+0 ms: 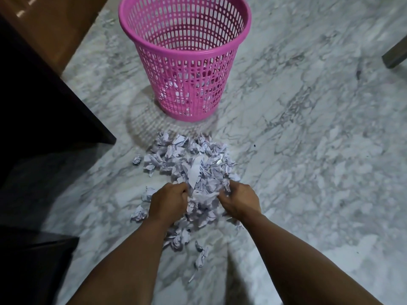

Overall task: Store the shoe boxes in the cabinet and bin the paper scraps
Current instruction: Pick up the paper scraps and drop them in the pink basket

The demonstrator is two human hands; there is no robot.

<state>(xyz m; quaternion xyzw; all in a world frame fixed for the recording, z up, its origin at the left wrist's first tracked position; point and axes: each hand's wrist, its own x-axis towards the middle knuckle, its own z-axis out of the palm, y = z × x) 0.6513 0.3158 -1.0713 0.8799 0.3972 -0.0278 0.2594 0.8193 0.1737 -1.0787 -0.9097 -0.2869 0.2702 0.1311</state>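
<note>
A heap of crumpled white paper scraps (193, 164) lies on the marble floor in the middle of the view. My left hand (168, 200) and my right hand (239, 200) dig into the near side of the heap from either side, fingers curled into a bunch of scraps between them. A pink plastic mesh bin (187, 60) stands upright just beyond the heap, with a few scraps showing through its lower wall. No shoe boxes or cabinet interior are in view.
Dark furniture (44, 102) fills the left side, with a brown wooden panel (63, 23) behind it. Another dark object (33, 267) sits at the lower left. A grey furniture leg (396, 56) shows at the right edge. Loose scraps (138, 214) lie beside my left wrist.
</note>
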